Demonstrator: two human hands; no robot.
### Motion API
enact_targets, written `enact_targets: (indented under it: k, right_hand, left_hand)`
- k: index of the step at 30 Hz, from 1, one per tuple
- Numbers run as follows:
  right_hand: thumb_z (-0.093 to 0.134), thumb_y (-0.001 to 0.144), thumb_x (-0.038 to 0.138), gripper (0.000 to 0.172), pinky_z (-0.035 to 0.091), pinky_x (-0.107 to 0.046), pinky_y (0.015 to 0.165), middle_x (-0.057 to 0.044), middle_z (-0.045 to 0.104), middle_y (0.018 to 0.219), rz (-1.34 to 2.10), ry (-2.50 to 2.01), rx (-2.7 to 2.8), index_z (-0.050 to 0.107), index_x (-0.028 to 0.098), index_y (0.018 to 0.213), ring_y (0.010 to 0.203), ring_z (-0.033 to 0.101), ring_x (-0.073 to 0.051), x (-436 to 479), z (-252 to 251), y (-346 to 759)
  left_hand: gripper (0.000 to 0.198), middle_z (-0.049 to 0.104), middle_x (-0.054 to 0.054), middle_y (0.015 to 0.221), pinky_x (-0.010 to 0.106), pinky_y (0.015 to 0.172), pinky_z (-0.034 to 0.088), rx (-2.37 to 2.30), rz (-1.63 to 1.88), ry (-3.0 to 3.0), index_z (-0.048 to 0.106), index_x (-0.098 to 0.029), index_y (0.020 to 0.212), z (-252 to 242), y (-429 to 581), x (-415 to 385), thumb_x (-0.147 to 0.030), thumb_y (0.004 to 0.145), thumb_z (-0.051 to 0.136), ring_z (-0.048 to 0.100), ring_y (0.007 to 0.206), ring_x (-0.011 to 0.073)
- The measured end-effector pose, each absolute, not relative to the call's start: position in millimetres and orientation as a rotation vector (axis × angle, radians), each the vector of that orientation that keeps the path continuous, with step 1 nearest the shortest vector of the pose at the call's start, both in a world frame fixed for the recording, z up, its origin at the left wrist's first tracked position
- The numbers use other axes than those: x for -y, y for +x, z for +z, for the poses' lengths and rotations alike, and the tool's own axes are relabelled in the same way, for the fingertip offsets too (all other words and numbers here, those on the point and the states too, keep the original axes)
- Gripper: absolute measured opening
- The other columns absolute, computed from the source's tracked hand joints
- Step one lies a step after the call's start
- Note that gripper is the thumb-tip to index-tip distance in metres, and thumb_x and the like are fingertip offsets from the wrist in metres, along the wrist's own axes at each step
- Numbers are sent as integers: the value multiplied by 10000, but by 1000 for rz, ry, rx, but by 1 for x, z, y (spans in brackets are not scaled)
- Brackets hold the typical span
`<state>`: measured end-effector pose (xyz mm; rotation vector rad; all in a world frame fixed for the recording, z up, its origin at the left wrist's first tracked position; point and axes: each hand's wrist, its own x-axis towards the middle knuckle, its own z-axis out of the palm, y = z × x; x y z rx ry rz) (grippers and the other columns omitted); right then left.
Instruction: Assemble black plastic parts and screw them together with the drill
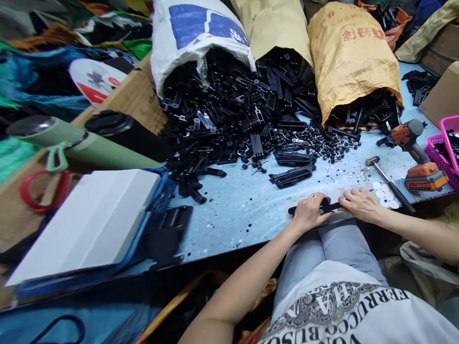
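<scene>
At the front edge of the blue table, my left hand (311, 210) is closed around a long black plastic part (333, 207). My right hand (361, 203) grips the same part near its right end, fingers bent over it. The part lies low over a pale strip (289, 204) on the table edge; much of it is hidden under my fingers. Just right of my right hand are several white round discs (384, 193) and a hammer (392, 185). Beyond my hands lie finished-looking black assemblies (293, 176) in a small stack.
A large heap of black plastic parts (222, 124) spills from a white sack (204, 28) and yellow sacks (353, 57). An orange cordless drill (419, 155) stands right, by a pink basket (439, 152). Left are a white box (89, 215), a green bottle (96, 148) and red scissors (27, 191).
</scene>
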<state>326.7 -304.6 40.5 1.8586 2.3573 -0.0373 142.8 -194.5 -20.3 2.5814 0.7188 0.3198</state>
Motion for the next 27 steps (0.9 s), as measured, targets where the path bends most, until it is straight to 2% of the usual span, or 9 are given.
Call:
enact_targets:
  k: [6,9,11,13,15,16,18,22,27]
  right_hand:
    - [332,960,427,345,372,-293,673,-94,595,940,-107,1860,-2397,577,188,1007,805,557,-189,302,19,332]
    - [393,936,450,343,415,-334,731,-84,612,923,-187,2017,-2345,590,171,972,858,574,-214,302,6,344]
    - [457,911,443,331,426,-383,805,-91,616,993,-217,2169,-2392,572,177,1073,937,571,-238,309,9,363]
    - [509,884,442,435,435,-391,850,-107,584,1126,-198,2465,-2471,471,201,1244,971,567,-230,321,23,388]
    - [482,898,430,519,462,-349,824,-124,549,1179,-32,2992,-2416,341,214,1348,921,574,-197,334,42,413]
    - [423,924,417,490,472,-328,794,-129,552,1154,91,3267,-2303,318,208,1355,882,574,-182,338,50,423]
    - [334,955,391,392,477,-301,744,-122,582,1045,243,3596,-2076,400,184,1281,826,569,-168,336,58,434]
    - [484,905,332,229,475,-275,741,-79,629,934,-238,3250,-2155,587,151,1000,824,589,-160,282,35,428]
    - [415,924,192,250,419,-315,907,-122,564,1149,-189,2682,-2053,545,135,1131,1094,502,-198,180,2,410]
  left_hand:
    - [468,614,69,925,328,727,460,-598,243,2640,526,-181,1004,-17,143,195,-580,761,560,598,884,233]
    - [507,597,90,1045,357,807,454,-554,182,2696,501,-185,1110,-12,158,186,-567,780,545,559,997,250]
    - [472,563,109,1147,378,886,427,-565,187,2736,459,-181,1203,-6,179,170,-499,854,463,513,1084,250]
    - [396,547,125,1170,373,897,417,-663,183,2774,442,-165,1247,0,205,147,-364,912,372,502,1087,242]
    - [370,552,135,1125,355,853,429,-771,166,2824,456,-159,1250,2,234,124,-243,911,334,509,1049,242]
    - [368,554,135,1108,351,843,430,-788,154,2841,473,-164,1237,1,247,113,-203,903,325,509,1039,241]
    - [345,564,137,1063,349,841,430,-785,136,2855,541,-155,1146,-4,269,99,-140,878,325,512,1025,241]
    - [277,587,153,967,349,841,437,-816,124,2841,601,-111,918,-14,286,97,-64,823,344,546,959,239]
    - [252,605,139,985,330,837,453,-901,226,2837,562,-113,986,-4,248,113,-173,871,347,580,935,223]
